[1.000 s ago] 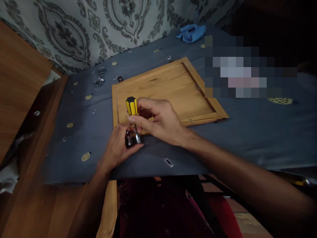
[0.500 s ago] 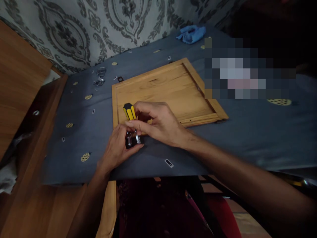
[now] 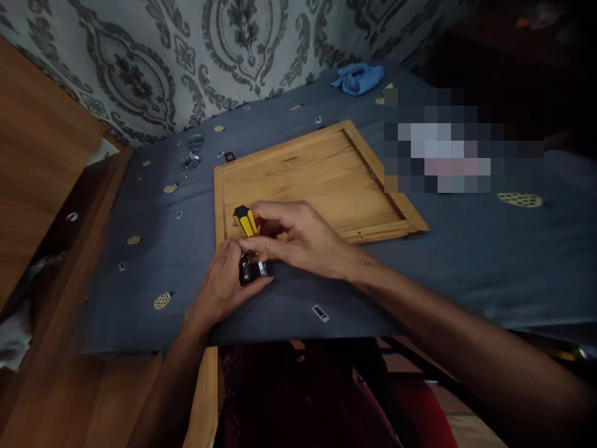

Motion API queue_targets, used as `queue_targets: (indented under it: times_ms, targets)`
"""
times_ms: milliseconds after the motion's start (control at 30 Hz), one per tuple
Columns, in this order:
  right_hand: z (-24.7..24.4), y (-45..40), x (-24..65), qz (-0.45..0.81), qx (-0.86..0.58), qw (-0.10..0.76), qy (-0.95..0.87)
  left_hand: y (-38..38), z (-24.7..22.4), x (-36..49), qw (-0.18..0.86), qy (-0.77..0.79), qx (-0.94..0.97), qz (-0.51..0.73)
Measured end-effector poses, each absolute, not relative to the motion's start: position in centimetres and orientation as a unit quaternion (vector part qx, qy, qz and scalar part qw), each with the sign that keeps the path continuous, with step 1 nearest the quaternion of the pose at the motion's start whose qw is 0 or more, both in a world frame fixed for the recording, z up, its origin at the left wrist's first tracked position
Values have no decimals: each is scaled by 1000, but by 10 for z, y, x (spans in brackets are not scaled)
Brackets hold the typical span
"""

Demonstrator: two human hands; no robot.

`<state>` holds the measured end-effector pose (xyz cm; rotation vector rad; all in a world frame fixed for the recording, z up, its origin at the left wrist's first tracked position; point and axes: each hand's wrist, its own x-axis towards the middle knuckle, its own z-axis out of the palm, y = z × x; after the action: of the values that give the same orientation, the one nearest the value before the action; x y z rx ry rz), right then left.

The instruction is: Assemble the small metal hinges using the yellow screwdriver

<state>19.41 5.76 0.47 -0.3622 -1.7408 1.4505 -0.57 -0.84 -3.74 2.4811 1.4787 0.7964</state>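
A framed wooden panel [image 3: 298, 183], like a cabinet door, lies flat on the cloth-covered table. At its near left corner my right hand [image 3: 308, 242] is closed around a screwdriver [image 3: 245, 223] with a yellow and black handle, tilted slightly and with its tip hidden. Just below, my left hand [image 3: 224, 283] curls around a shiny metal hinge [image 3: 261, 268] at the panel's near edge. Its fingers partly cover the hinge, and the contact between screwdriver and hinge cannot be seen.
Loose metal hardware [image 3: 191, 158] lies on the cloth at the back left. A small dark piece [image 3: 230, 157] rests by the panel's far left edge. Toward the wall is a crumpled blue cloth [image 3: 358, 79]. A blurred-out patch covers the right side. Wooden furniture [image 3: 41, 155] stands at left.
The whole view has shifted slightly, so the scene sits a little lower. Both hands keep their grip at the panel's near left corner, with only small finger movement around the screwdriver.
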Motion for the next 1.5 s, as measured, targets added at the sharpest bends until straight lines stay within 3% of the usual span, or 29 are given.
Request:
queue_targets:
  times_ms: [133,800,1100,1500]
  targets:
    - [7,61,197,602,-123,386,-688,-8,-38,-5,84,499,821,264]
    - [1,58,192,461,-177,459,-738,-8,-37,-5,82,498,824,258]
    - [6,60,192,459,-225,566,-647,-10,-34,-4,113,495,819,268]
    - [0,59,191,381,-222,510,-739,-9,-36,-5,117,505,812,269]
